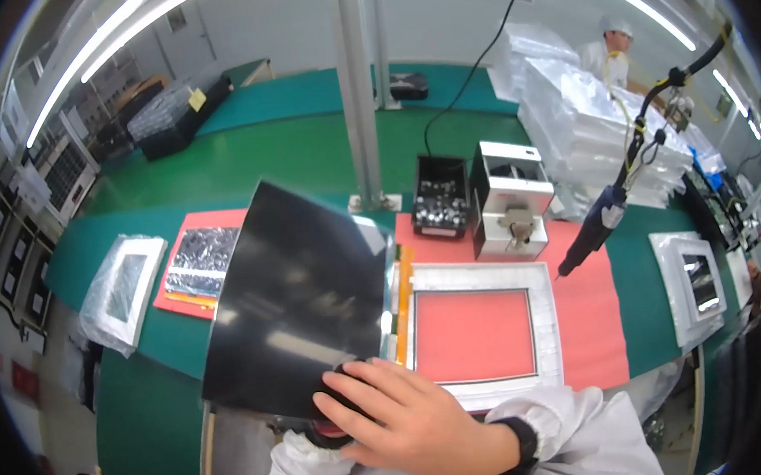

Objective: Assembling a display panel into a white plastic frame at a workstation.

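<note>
1. A green worktop (146, 421) carries the whole spread; its breadth apparently lets wrapped goods lie well apart from the piece in hand.
2. A glossy dark panel (293, 305) rises tilted above the worktop, just left of the white frame; held at its lower border, perhaps to spare the broad face from smudges.
3. A pink mat (593, 311) lies under the frame; presumably it cushions against scratches.
4. A stack of plastic-wrapped sheets (589, 126) sits at the far right, likely bagged to keep dust off.
5. The white frame (543, 323) lies flat on the mat, its opening showing pink; within easy reach, it seems.
6. A bagged frame (144, 289) rests at the left, apart from the mat's bustle.
7. The right grip (407, 425) spreads its fingers over the panel's lower right corner, seemingly to steady it; whether it pinches cannot be told; the left grip is out of sight.
8. A grey-and-white box (511, 211) stands at the mat's far edge beside a black tray (438, 172) of small parts; both probably handy there.
9. A dark driver (596, 231) hangs tip-down over the mat, evidently slung to leave the surface free.
</note>
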Tool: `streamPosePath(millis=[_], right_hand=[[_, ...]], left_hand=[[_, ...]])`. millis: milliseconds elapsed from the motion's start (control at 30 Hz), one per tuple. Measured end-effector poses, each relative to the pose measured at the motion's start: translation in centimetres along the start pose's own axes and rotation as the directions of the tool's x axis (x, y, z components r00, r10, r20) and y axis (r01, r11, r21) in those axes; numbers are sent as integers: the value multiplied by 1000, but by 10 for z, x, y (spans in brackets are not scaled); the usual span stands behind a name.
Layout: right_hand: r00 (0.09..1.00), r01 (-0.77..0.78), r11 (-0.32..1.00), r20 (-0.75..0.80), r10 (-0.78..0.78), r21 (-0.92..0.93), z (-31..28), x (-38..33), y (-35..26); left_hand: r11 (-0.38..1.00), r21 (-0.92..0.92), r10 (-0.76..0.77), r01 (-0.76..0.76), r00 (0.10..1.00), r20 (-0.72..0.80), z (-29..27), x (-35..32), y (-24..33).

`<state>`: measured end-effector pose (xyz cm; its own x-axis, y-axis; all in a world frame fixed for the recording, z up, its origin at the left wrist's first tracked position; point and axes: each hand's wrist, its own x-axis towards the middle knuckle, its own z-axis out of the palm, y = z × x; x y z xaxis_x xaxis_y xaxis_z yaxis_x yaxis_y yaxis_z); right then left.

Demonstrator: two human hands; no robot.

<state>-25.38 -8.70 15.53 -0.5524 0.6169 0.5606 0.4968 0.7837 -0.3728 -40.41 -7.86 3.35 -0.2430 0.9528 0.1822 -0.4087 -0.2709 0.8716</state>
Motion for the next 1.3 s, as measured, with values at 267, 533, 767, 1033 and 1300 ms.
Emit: streamPosePath(millis=[267,533,767,1033,1300], right_hand=[[839,-403,886,-292,458,231,-40,-32,137],[601,-404,-179,408,687,897,-7,-69,162],[616,-453,-70,368,696,889,3,-96,139],[600,-401,-76,325,731,913,1,-100,141],[599,-394,-85,326,731,915,3,-96,137]], left_hand=[[977,49,-201,208,971,-132,-15,-2,8],[955,21,-294,296,954,-61,-21,8,-3],[957,6,-290,290,957,-8,-16,26,-10],[964,4,-266,266,963,34,-42,-7,-7],[963,-10,-267,269,959,91,5,54,-35]])
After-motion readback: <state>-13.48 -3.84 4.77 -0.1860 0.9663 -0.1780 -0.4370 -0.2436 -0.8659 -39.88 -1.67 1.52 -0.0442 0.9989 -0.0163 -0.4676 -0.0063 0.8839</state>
